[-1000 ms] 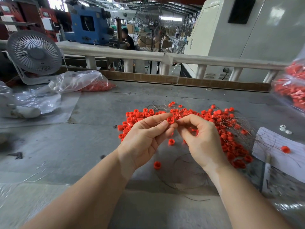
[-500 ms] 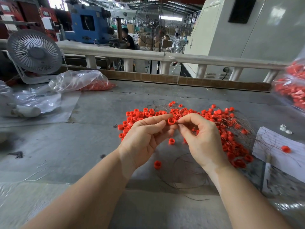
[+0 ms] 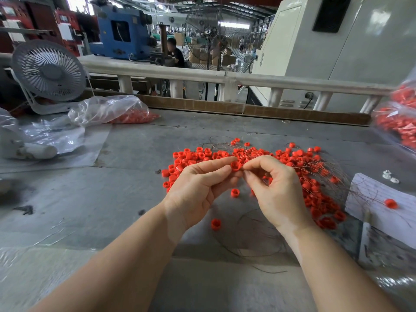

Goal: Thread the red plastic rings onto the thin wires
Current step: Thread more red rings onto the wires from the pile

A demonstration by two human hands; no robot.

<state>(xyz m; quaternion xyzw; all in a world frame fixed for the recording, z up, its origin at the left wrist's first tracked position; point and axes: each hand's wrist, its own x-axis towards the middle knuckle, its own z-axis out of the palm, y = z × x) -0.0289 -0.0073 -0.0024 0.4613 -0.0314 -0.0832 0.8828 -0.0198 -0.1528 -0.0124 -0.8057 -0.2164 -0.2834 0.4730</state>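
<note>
A heap of small red plastic rings (image 3: 290,158) lies on the grey table (image 3: 112,199), tangled with thin wires (image 3: 254,235). My left hand (image 3: 198,190) pinches one red ring (image 3: 236,165) between thumb and fingertips, held above the heap. My right hand (image 3: 274,190) meets it from the right, thumb and forefinger pinched right at the ring; the wire end between them is too thin to make out. Loose rings (image 3: 215,224) lie below my hands.
A small white fan (image 3: 48,73) and a clear bag of red rings (image 3: 117,111) sit at the back left. Another bag of rings (image 3: 398,122) is at the right edge. White paper (image 3: 380,203) with one ring lies at right. A white rail (image 3: 225,77) borders the table's back.
Both hands have stayed together over the heap. My right fingertips have shifted slightly closer to the ring that my left hand holds.
</note>
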